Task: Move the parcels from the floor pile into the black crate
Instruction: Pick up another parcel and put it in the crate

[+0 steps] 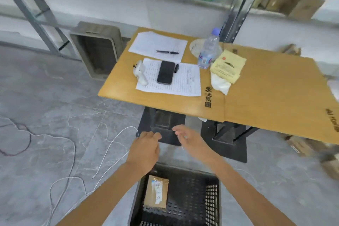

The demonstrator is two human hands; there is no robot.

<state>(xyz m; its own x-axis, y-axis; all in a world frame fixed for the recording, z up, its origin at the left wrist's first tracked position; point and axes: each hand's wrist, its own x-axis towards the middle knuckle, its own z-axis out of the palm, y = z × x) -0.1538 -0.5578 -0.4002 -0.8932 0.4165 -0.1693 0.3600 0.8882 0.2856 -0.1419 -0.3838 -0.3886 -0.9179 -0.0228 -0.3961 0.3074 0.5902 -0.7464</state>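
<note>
The left hand [145, 149] and right hand [190, 141] hover empty, fingers loose, above the crate [187, 203] at 6 o'clock, one parcel [156, 191] lying inside toward 9 o'clock.

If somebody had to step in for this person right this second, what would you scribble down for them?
Left hand: open, holds nothing, hovering past the crate's far edge.
Right hand: open, also empty, beside the left one.
Black crate: on the floor just in front of the person.
Done: one brown parcel lies flat inside the crate, near its left wall.
Left: brown cartons sit on the floor at the right, beyond the table's edge. They are probably the pile, but too blurred to count. Fetch them next.
</note>
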